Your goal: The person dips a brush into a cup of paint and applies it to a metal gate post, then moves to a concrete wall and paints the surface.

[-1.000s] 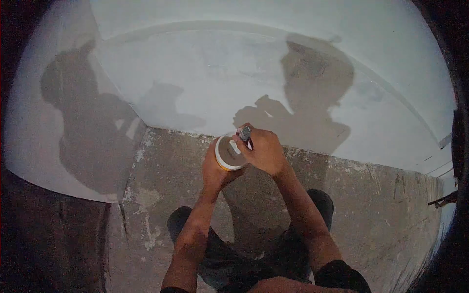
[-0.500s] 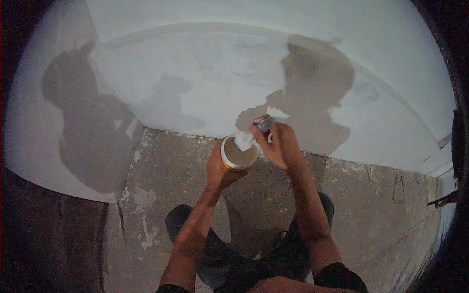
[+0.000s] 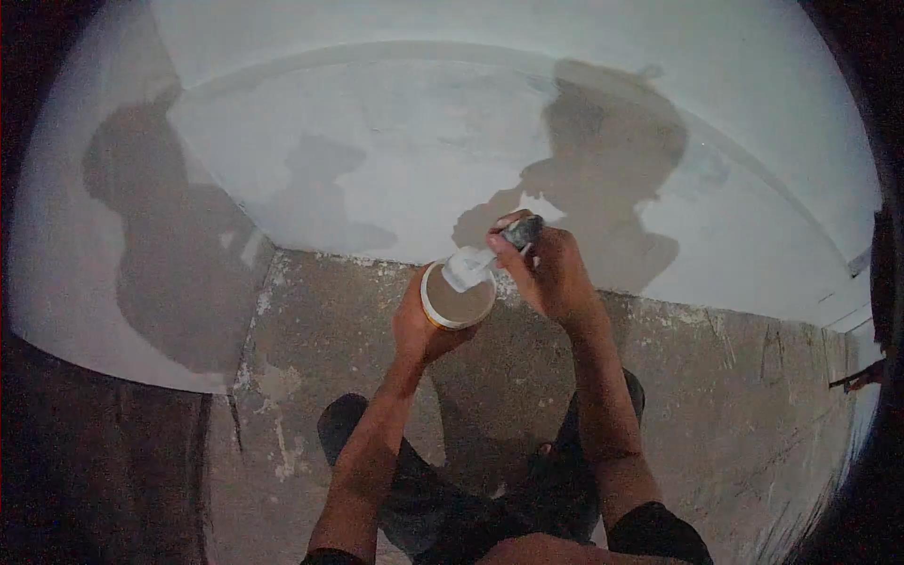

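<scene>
My left hand is wrapped round a small round paint tub with a white rim and a strip of yellow-orange on its side. Grey-looking contents fill the tub's opening. In my right hand is a paintbrush, its dark handle end sticking up between thumb and fingers. White covers the brush's head, which lies at the tub's far rim, partly over the opening. Both hands are above the floor, close to the foot of the white wall.
Ahead rises a white wall, with shadows cast on it and a curved band higher up. The concrete floor has white specks along the wall's foot. My bent legs are below the hands. A dark object juts in at the right edge.
The brush and my right hand have shifted slightly, the handle tipping to the right. White head now sits nearer the tub's far rim. My left hand and the tub have barely moved.
</scene>
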